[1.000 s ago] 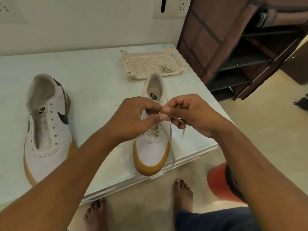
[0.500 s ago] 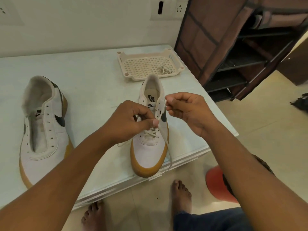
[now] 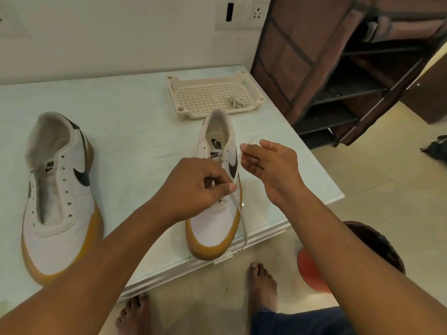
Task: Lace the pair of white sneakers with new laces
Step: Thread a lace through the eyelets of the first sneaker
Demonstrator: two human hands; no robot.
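The half-laced sneaker (image 3: 212,221) stood toe-first near the table's (image 3: 135,122) six o'clock edge. The left hand (image 3: 193,187), fingers curled, covered its lower eyelets and pinched the lace (image 3: 239,165) between thumb and forefinger. What lay under the palm could not be told. At the sneaker's three o'clock, the right hand (image 3: 271,165) pinched the lace higher up, its other fingers loosely spread. The unlaced sneaker (image 3: 58,189) lay at nine o'clock. A perforated tray (image 3: 173,91) holding a coiled lace (image 3: 235,102) sat at twelve, a brown shoe rack (image 3: 350,68) at two and a red stool (image 3: 312,269) at four.
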